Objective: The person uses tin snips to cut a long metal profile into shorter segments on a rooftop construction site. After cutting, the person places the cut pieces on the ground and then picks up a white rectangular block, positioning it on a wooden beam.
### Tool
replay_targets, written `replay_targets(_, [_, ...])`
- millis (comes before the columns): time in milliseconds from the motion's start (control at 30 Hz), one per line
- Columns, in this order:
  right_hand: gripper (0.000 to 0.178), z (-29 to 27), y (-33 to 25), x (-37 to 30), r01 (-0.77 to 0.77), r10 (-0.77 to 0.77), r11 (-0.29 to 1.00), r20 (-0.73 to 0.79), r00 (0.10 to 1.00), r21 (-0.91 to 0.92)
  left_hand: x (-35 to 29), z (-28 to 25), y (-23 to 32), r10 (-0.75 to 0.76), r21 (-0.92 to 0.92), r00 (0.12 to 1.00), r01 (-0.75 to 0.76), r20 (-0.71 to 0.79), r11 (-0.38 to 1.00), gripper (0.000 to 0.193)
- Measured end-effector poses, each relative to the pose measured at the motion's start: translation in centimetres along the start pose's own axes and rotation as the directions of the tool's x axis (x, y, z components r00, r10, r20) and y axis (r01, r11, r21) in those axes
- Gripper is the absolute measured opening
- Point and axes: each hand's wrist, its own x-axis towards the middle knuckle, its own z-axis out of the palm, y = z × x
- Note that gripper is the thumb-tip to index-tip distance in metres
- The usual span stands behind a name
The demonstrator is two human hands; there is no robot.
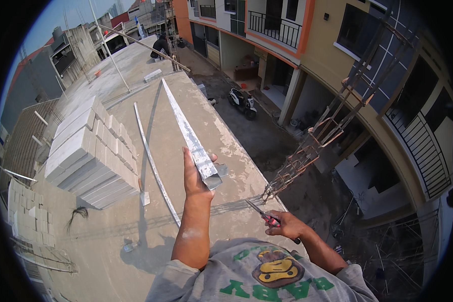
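Note:
My left hand (193,177) is closed around the near end of a long metal channel (184,123), which is silvery and smeared with white. The bar stretches away from me over the concrete slab, and its near end looks open, with a bent flap of metal (220,170) beside it. In my right hand (290,225) I grip a pair of tin snips (270,218) by red and black handles. Their blades point up and left, apart from the channel. A second long, thin strip (151,151) lies on the slab to the left of my left hand.
A stack of pale blocks (93,156) stands on the left, with more blocks (30,214) behind it. The slab edge (246,156) drops to an alley with a parked scooter (242,103). Rusty rebar (312,143) rises at that edge. A person (161,46) is at the far end.

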Motion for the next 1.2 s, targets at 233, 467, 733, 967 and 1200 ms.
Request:
replay_targets(233, [0.051,2.4,2.1,-0.9,-0.037,0.04,0.999,-0.073,0.997,0.038,1.3,3.0,2.3,0.078,-0.096,0.993,-0.086,-0.084,0.992,0.038])
replay_targets(467, [0.061,2.5,1.8,-0.9,-0.138,0.136,0.987,-0.03,0.99,-0.077,1.4,2.2,5.7,0.178,-0.305,0.961,-0.109,0.21,0.946,0.033])
replay_targets(733, [0.058,2.9,1.4,-0.2,-0.153,0.159,0.978,0.032,0.987,-0.144,1.2,2.8,8.0,0.276,-0.065,0.96,-0.272,0.048,0.96,0.029])
replay_targets(967, [0.058,3.0,2.0,0.3,-0.144,0.156,0.972,0.051,0.987,-0.183,0.4,4.3,6.6,0.363,0.136,0.931,-0.354,-0.047,0.925,0.036])
replay_targets(1200, [0.061,3.6,2.7,-0.1,-0.17,0.178,0.969,0.027,0.984,-0.18,0.0,4.5,5.3,0.412,0.175,0.911,-0.407,0.008,0.897,0.047])
